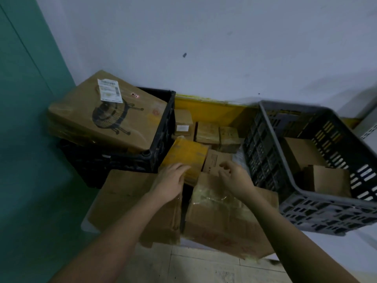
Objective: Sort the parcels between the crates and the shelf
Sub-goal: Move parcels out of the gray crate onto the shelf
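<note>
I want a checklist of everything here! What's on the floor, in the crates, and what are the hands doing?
Surface: tiled floor, partly covered by flattened cardboard.
Job's things: big box tilted on the black crate; yellow parcel and small boxes between the crates; grey crate holds more boxes.
Clutter: nothing seen.
Hands: left hand touches the yellow parcel; right hand, fingers loosely curled, holds nothing.
Cables: nothing seen.
Surroundings: white wall, green panel.

Both bare forearms reach forward and converge — the left hand [170, 178] lies palm down with fingers straight and relaxed, the right hand [234, 177] hangs loosely curled, holding nothing.
</note>
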The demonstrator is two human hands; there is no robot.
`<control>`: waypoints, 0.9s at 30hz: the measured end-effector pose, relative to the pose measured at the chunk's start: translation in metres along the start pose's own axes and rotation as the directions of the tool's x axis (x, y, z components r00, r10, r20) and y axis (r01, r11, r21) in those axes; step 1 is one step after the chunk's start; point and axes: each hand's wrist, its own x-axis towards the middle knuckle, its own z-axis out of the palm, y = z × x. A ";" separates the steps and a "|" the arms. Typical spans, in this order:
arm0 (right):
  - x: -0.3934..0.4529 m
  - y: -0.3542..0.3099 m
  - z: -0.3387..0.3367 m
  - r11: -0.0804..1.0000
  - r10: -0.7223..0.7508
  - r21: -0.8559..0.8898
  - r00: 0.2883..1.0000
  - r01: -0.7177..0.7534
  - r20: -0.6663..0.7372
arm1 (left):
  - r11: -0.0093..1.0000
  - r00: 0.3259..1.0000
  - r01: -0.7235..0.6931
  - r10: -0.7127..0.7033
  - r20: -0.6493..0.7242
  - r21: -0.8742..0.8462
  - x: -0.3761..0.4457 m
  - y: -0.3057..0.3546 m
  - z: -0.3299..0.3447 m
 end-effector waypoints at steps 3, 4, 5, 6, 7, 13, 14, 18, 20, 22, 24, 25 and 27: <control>0.029 0.009 -0.005 0.980 0.195 0.032 0.976 -0.199 0.096 | 0.998 0.992 0.040 -0.045 0.119 0.042 0.038 -0.003 -0.001; 0.039 0.016 -0.006 0.965 0.249 0.046 0.957 -0.258 0.146 | 0.996 0.977 0.067 -0.079 0.197 0.064 0.050 -0.001 0.001; 0.048 0.024 -0.008 0.954 0.283 0.049 0.940 -0.297 0.189 | 0.991 0.953 0.098 -0.121 0.279 0.095 0.059 0.001 0.006; 0.058 0.032 -0.010 0.947 0.301 0.044 0.928 -0.317 0.220 | 0.982 0.922 0.126 -0.167 0.348 0.138 0.067 0.003 0.011; 0.069 0.039 -0.011 0.940 0.319 0.039 0.913 -0.340 0.254 | 0.971 0.894 0.148 -0.214 0.395 0.190 0.075 0.003 0.016; 0.142 0.068 0.012 0.841 0.487 -0.021 0.740 -0.541 0.464 | 0.856 0.811 0.269 -0.449 0.376 0.442 0.124 0.009 0.026; 0.153 0.075 0.024 0.859 0.451 0.019 0.772 -0.512 0.449 | 0.843 0.801 0.277 -0.467 0.374 0.461 0.134 0.012 0.028; 0.171 0.089 0.047 0.931 0.333 -0.018 0.829 -0.364 0.449 | 0.851 0.788 0.307 -0.479 0.388 0.427 0.143 0.008 0.039; 0.178 0.094 0.048 0.940 0.325 -0.049 0.839 -0.339 0.436 | 0.871 0.803 0.338 -0.465 0.374 0.357 0.144 -0.004 0.032; 0.181 0.091 0.039 0.947 0.315 -0.073 0.870 -0.312 0.380 | 0.903 0.870 0.375 -0.421 0.256 0.210 0.142 -0.011 0.018; 0.171 0.074 0.024 0.970 0.239 -0.039 0.913 -0.240 0.330 | 0.929 0.929 0.370 -0.370 0.024 0.034 0.129 -0.011 0.006; 0.161 0.062 0.017 0.981 0.191 -0.016 0.932 -0.195 0.307 | 0.938 0.934 0.347 -0.347 -0.083 -0.018 0.116 -0.010 0.003; 0.136 0.040 0.011 0.990 0.134 -0.002 0.953 -0.138 0.272 | 0.948 0.932 0.317 -0.319 -0.172 -0.036 0.083 -0.007 0.005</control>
